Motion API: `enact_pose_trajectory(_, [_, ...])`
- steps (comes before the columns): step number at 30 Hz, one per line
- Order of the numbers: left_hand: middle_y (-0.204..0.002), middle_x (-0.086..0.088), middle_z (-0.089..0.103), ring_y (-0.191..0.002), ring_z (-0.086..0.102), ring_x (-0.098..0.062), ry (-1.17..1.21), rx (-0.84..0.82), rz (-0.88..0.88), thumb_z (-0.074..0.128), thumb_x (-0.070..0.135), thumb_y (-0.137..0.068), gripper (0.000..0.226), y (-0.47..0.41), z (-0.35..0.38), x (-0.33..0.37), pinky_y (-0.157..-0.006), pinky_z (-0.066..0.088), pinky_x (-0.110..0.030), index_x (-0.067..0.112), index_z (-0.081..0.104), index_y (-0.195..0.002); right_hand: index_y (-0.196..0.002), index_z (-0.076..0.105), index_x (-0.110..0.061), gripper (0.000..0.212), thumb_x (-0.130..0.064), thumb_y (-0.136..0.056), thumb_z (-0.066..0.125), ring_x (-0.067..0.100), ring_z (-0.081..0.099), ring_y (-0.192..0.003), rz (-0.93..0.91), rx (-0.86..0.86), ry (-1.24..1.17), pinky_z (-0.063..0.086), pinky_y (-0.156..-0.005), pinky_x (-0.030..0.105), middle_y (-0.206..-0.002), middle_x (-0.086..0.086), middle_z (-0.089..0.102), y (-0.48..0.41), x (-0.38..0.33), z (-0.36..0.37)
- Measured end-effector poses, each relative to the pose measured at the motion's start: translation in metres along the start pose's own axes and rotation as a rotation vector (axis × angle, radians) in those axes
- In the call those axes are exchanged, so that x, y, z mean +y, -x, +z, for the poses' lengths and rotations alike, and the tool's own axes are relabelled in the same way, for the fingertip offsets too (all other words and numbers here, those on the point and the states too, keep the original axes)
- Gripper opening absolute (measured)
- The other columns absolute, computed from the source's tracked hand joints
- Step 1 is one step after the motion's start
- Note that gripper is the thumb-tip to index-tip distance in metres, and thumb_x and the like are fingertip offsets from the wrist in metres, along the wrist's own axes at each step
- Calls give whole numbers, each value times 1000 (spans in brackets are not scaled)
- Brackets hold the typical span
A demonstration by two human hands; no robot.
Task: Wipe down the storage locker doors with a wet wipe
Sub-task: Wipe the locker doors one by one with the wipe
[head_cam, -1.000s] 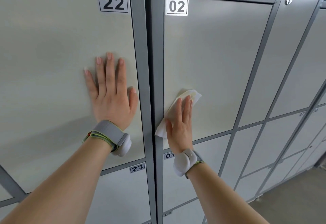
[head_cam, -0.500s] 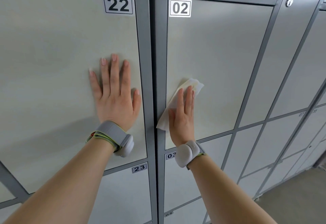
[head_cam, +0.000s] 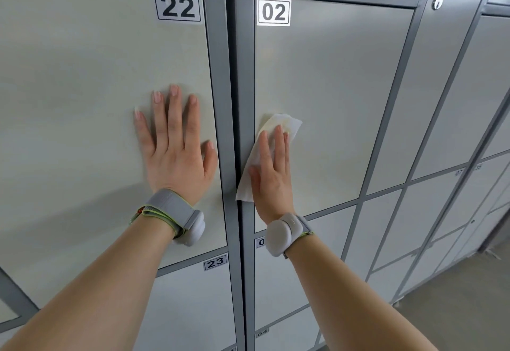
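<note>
Locker door 22 (head_cam: 82, 102): pale grey panel, fills the left half of the frame; number plate at its upper right corner. Locker door 02 (head_cam: 331, 88): matching panel, centre right; number plate at its upper left corner. Grey frame post (head_cam: 234, 102): vertical, between the two doors. Left hand (head_cam: 176, 152): laid flat on door 22 near that door's right edge, fingers straight and slightly spread, pointing up, thumb out toward the post; holds nothing. Right hand (head_cam: 271, 174): flat against door 02 at its lower left, fingers straight and close together, pressing the wet wipe to the panel. Wet wipe (head_cam: 281, 123): white, creased sheet, centre of the frame, pinned under the right hand; its upper corner shows above the fingertips, its lower left corner overlaps the frame post. Wrist bands, one per wrist: grey strap with a pale rounded unit. Door 23 (head_cam: 193, 309): below door 22, lower centre. Further locker doors: receding to the right edge. Floor (head_cam: 455, 317): grey, lower right corner.
</note>
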State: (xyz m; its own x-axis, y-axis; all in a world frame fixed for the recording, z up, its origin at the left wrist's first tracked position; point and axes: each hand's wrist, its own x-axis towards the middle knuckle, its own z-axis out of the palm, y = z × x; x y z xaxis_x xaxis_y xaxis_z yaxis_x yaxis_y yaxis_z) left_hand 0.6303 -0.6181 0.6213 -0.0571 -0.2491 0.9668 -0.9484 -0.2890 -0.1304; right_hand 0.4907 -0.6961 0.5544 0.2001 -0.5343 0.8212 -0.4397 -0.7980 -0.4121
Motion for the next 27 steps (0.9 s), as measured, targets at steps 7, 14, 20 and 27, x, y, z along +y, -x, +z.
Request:
enact_pose_trajectory(7, [-151,-23,26,-139,13,-40,3,-20,16,54,20,-84,68,1,-1,-1,-114,-1,-52,4,29,-145,-148,14,-20,69,6,-90,41,19,-10,-146,-14,-50,45,13,-116,38,-157,2,-1,37,22,12])
enact_pose_trajectory(14, [-151,-22,26,-139,13,-40,1,-30,26,53,20,-84,68,1,-1,-1,-114,-1,-53,5,29,-145,-149,5,-25,69,-3,-92,39,19,-9,-146,35,-77,63,18,-115,40,-156,-3,-6,64,28,15])
enact_pose_trajectory(20, [-150,-23,27,-139,13,-40,9,-28,38,53,20,-84,66,1,-2,-2,-114,-4,-52,5,31,-144,-147,17,-19,67,4,-91,44,27,1,-146,-2,-39,45,19,-115,42,-157,11,8,39,11,11])
enact_pose_trajectory(27, [-150,-22,28,-138,13,-40,10,-42,65,54,20,-84,66,1,-3,-3,-113,-4,-53,5,33,-144,-149,11,-24,72,4,-92,45,22,-1,-147,-20,-112,61,17,-117,41,-158,4,2,67,22,16])
